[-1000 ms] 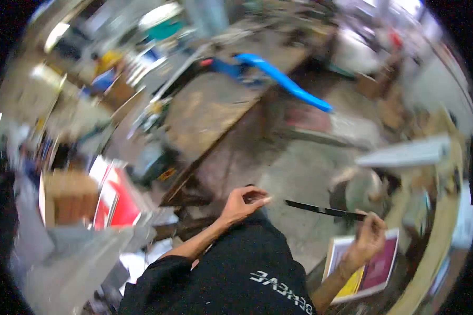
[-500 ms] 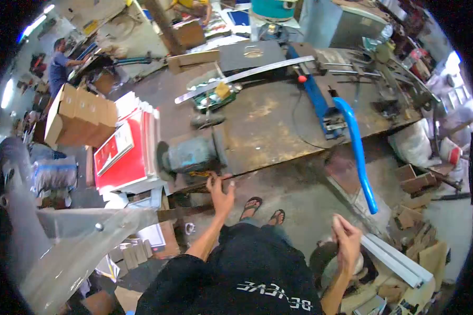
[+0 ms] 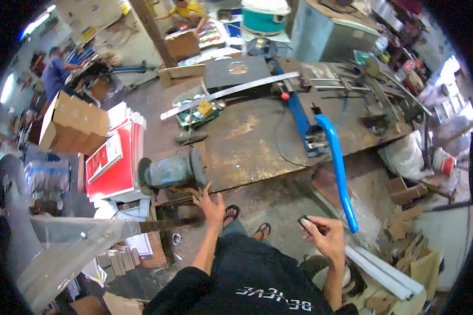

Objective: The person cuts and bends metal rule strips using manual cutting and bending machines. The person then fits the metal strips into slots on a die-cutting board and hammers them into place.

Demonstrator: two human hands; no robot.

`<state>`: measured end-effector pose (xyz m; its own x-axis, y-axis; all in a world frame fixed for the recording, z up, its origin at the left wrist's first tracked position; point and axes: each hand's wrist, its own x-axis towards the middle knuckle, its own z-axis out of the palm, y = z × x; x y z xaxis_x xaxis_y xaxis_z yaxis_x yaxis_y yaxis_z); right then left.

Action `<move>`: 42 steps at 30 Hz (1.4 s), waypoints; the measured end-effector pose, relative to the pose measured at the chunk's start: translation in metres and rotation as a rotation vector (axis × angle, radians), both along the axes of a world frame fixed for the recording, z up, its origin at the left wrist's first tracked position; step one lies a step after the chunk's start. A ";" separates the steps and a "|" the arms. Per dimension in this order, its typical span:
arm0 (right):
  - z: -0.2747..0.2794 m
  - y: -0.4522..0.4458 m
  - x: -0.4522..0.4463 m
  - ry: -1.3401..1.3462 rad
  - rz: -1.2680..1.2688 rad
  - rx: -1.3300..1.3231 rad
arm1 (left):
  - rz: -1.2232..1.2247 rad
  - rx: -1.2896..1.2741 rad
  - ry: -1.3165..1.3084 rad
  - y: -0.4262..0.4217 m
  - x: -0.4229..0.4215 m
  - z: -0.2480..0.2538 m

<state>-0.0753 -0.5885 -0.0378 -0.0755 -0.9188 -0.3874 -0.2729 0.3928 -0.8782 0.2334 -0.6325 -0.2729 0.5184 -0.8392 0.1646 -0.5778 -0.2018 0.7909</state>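
Your right fingers (image 3: 303,221) pinch a small dark strip (image 3: 302,219), right of you, off the tabletop (image 3: 247,152)'s near edge. Left fingers (image 3: 204,193) spread, holding nothing, just beside the bench grinder (image 3: 172,170) at the tabletop's near left.

Single head-worn camera; looks forward and steeply down past wearer's chest; workbench (image 3: 257,152) mid-distance, room beyond

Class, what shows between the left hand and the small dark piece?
Two sandalled feet and bare floor show between the left hand and the dark piece, in the head view.
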 end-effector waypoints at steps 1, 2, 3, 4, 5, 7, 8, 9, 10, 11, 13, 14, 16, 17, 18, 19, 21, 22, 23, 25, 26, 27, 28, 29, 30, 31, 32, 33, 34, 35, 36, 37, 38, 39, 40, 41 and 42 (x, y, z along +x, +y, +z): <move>0.001 -0.002 0.004 -0.006 -0.004 -0.027 | 0.055 -0.034 -0.022 0.003 -0.003 0.004; 0.006 -0.002 0.011 -0.020 0.040 -0.008 | 0.117 -0.051 -0.051 0.014 -0.004 0.008; 0.012 -0.002 0.016 -0.001 -0.007 0.029 | 0.134 -0.067 -0.016 0.018 0.007 -0.010; 0.012 -0.004 0.019 0.022 -0.064 0.053 | 0.083 0.061 0.075 0.017 0.018 -0.010; -0.006 -0.001 0.016 -0.012 -0.093 0.052 | 0.022 0.070 0.036 0.012 0.024 -0.012; -0.011 -0.005 0.026 -0.014 -0.100 0.079 | -0.050 0.071 0.011 0.003 0.025 -0.006; -0.012 -0.008 0.031 -0.017 -0.119 0.100 | -0.057 0.083 0.047 0.003 0.023 -0.002; -0.019 -0.009 0.038 -0.043 -0.136 0.051 | -0.073 0.098 0.081 0.003 0.022 0.007; -0.017 -0.011 0.047 -0.032 -0.159 0.051 | -0.096 0.100 0.092 0.007 0.023 0.012; -0.014 -0.019 0.058 -0.009 -0.134 0.028 | -0.138 0.175 0.036 0.011 0.029 0.016; -0.002 -0.037 0.083 0.040 -0.073 -0.057 | -0.227 0.299 -0.002 0.019 0.045 0.013; 0.006 -0.044 0.096 0.069 -0.040 -0.115 | -0.254 0.295 0.006 0.021 0.053 0.018; 0.023 -0.055 0.116 0.115 -0.012 -0.197 | -0.420 0.575 -0.036 0.026 0.065 0.045; 0.028 -0.056 0.124 0.142 0.048 -0.277 | -0.467 0.586 -0.287 0.027 0.071 0.064; 0.031 -0.056 0.129 0.150 0.026 -0.271 | -0.492 0.585 -0.288 0.020 0.080 0.086; 0.033 -0.055 0.135 0.087 0.023 -0.265 | -0.669 0.761 -0.194 0.009 0.089 0.110; 0.050 -0.055 0.146 -0.075 0.017 -0.151 | -0.885 0.652 -0.072 0.006 0.094 0.143; 0.050 -0.055 0.147 -0.073 0.000 -0.153 | -0.902 0.650 -0.077 0.004 0.088 0.159; 0.048 -0.054 0.146 -0.225 -0.008 -0.146 | -0.868 0.557 0.267 -0.002 0.074 0.182; 0.042 -0.051 0.143 -0.446 -0.039 -0.151 | -0.851 0.461 0.609 -0.009 0.054 0.217; 0.040 -0.051 0.143 -0.434 -0.068 -0.163 | -1.005 0.458 0.637 -0.010 0.046 0.230; 0.039 -0.053 0.145 -0.562 -0.158 -0.158 | -1.162 0.453 0.665 -0.013 0.041 0.241; 0.041 -0.054 0.146 -0.690 -0.248 -0.158 | -1.355 0.456 0.620 -0.020 0.039 0.250; 0.043 -0.053 0.145 -0.683 -0.247 -0.155 | -1.501 0.429 0.623 -0.029 0.045 0.265; 0.044 -0.052 0.142 -0.675 -0.274 -0.172 | -1.644 0.404 0.623 -0.040 0.057 0.287; 0.043 -0.051 0.140 -0.713 -0.263 -0.178 | -2.045 0.285 0.553 -0.059 0.066 0.324; 0.041 -0.049 0.139 -0.754 -0.250 -0.181 | -2.331 0.079 0.498 -0.070 0.075 0.359; 0.037 -0.048 0.137 -0.797 -0.273 -0.157 | -2.586 -0.265 0.421 -0.065 0.090 0.391; 0.036 -0.046 0.136 -0.802 -0.293 -0.168 | -2.745 -0.536 0.365 -0.052 0.103 0.413; 0.036 -0.045 0.135 -0.798 -0.293 -0.168 | -2.840 -0.723 0.338 -0.044 0.109 0.430; 0.036 -0.044 0.134 -0.796 -0.294 -0.170 | -2.914 -0.807 0.317 -0.043 0.114 0.448; 0.037 -0.043 0.133 -0.806 -0.299 -0.181 | -2.912 -0.775 0.267 -0.045 0.112 0.452; 0.038 -0.043 0.131 -0.812 -0.321 -0.203 | -2.924 -0.748 0.226 -0.048 0.110 0.458; 0.040 -0.042 0.130 -0.801 -0.332 -0.205 | -2.930 -0.719 0.199 -0.052 0.108 0.461; 0.041 -0.041 0.128 -0.786 -0.336 -0.207 | -2.933 -0.699 0.179 -0.055 0.105 0.462; 0.042 -0.039 0.123 -0.789 -0.348 -0.223 | -2.933 -0.678 0.165 -0.058 0.103 0.464; 0.042 -0.036 0.117 -0.665 -0.306 -0.236 | -2.929 -0.645 0.148 -0.062 0.101 0.466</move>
<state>0.0416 -0.6247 0.0044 -0.1597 -0.9584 -0.2365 0.4327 0.1473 -0.8894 0.3346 -0.6943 0.1930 -0.4919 0.7350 0.4667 0.8313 0.2371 0.5028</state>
